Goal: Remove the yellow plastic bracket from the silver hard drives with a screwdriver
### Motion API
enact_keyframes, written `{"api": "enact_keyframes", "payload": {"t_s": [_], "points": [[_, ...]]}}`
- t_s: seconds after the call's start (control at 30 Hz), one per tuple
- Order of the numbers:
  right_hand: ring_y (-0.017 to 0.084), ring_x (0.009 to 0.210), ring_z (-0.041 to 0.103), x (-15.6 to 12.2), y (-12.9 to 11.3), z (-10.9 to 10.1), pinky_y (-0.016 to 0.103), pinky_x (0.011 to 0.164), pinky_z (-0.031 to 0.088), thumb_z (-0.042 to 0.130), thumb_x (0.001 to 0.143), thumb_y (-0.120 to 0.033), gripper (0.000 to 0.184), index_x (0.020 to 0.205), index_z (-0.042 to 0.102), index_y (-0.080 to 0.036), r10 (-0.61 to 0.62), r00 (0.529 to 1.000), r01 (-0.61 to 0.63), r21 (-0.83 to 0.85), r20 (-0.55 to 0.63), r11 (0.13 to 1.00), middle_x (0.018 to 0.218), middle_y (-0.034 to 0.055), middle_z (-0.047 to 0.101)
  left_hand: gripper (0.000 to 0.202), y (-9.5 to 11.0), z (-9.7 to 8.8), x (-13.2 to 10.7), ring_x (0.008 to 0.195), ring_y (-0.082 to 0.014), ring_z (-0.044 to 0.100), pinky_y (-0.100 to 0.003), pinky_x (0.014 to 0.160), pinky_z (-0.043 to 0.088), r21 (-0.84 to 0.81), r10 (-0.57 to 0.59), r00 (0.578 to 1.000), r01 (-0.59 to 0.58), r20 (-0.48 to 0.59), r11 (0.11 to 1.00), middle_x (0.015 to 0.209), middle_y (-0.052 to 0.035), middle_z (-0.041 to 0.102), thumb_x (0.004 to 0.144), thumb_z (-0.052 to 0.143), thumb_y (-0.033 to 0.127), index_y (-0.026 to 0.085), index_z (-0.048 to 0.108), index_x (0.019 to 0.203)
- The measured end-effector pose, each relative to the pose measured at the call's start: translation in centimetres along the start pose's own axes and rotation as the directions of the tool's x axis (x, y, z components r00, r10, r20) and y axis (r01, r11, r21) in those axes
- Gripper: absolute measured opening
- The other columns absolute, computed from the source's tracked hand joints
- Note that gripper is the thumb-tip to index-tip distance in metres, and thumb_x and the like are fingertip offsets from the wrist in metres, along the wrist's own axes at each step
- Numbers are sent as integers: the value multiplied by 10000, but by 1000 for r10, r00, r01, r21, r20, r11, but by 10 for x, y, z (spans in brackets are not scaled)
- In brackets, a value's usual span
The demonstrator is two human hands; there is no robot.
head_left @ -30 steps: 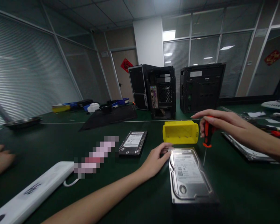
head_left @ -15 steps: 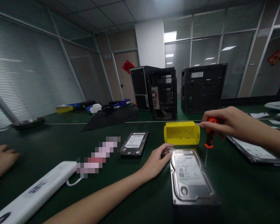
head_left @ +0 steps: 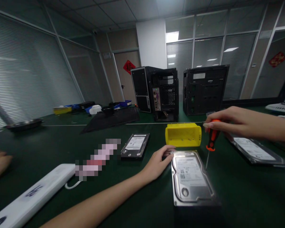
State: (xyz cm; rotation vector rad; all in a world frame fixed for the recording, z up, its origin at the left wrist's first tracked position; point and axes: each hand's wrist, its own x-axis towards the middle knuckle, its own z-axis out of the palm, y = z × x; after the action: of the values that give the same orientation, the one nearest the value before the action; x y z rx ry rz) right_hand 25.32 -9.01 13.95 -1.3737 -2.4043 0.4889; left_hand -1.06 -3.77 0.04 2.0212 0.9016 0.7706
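silver and label side up, a hard drive (head_left: 192, 186) is lying on the green table (head_left: 152, 202) close to the person, its long axis running away from them and its near end skewing slightly right. the left hand (head_left: 159, 161) is resting at its far left corner, fingers lying close together; whether they are pinching it, i cannot tell. a screwdriver (head_left: 213, 136) is leaning by the drive's right long edge, tip pointing down, handle tilting a little right. the right hand (head_left: 230, 122) is pinching the handle between thumb and fingers. beyond, a yellow bin (head_left: 182, 127) is holding small bits, and two computer cases (head_left: 165, 95) are standing behind.
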Motion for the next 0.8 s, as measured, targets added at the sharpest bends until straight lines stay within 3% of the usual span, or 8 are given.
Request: {"api": "enact_keyframes", "payload": {"t_s": [0.2,0.3,0.4,0.53,0.67,0.8], "points": [[164,552,601,14,-3,-12,262,474,451,543,746,-431,255,802,674,-220,48,993,-52,32,111,998,721,25,669,310,1,0,0,1034,-180,533,-338,934,391,4,-16,1000,16,2,1000,1121,-59,581,871,434,331,202,503,1145],[162,519,588,19,-10,-12,265,448,446,504,756,-486,329,796,680,-211,81,979,-90,40,187,995,681,32,664,311,2,0,1,1044,-185,528,-352,941,387,9,-29,1000,29,6,1000,1127,-57,578,871,431,333,210,501,1148],[159,474,548,18,-20,-10,259,389,405,444,769,-535,422,764,687,-190,140,980,-141,-2,140,990,592,41,624,311,3,1,1,1040,-185,528,-355,934,392,18,-34,999,34,3,999,1121,-53,580,870,433,334,213,504,1147],[157,496,545,12,-22,-8,259,388,406,403,798,-506,407,755,679,-209,162,985,-160,-39,67,986,640,41,619,305,5,0,1,1036,-181,528,-344,932,394,21,-26,1000,26,2,999,1118,-47,581,871,431,330,213,510,1142],[152,531,566,9,-12,-10,268,458,462,473,781,-449,296,821,668,-230,97,986,-110,86,135,990,722,28,643,304,5,-1,1,1043,-179,526,-337,939,387,25,-30,999,29,12,999,1131,-50,577,870,433,317,210,510,1144],[162,568,585,9,-3,-14,264,464,468,455,798,-471,324,854,669,-233,85,977,-108,105,197,989,760,31,664,304,6,-1,1,1045,-181,527,-342,946,381,35,-40,999,39,13,999,1140,-57,574,867,436,306,205,511,1144]]}}
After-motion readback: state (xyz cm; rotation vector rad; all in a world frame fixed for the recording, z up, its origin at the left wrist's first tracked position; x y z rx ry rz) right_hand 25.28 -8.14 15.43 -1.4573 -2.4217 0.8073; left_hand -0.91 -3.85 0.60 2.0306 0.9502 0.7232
